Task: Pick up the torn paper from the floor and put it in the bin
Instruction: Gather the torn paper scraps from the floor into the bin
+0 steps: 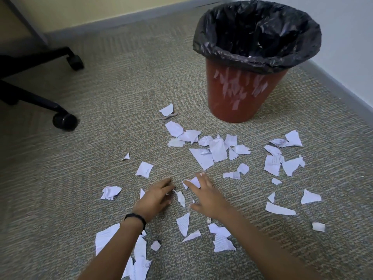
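The right hand (207, 197) is laying flat fingers on a paper bit (194, 181). I cannot tell if the left hand (157, 197) is holding anything.

The floor (121, 98) is covered in rough, matt woven carpet. Thin white torn paper (203, 158), some crumpled, is strewn on it. The bin (238, 93) is made of smooth red plastic and lined with a glossy, wrinkled black plastic bag (256, 33). Black plastic chair castors (64, 120) are seen.

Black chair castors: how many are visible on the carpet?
2. One black plastic castor sits upper left, towards the wall; the second black castor sits lower, nearer the torn white paper. Others may lie beyond the left edge.
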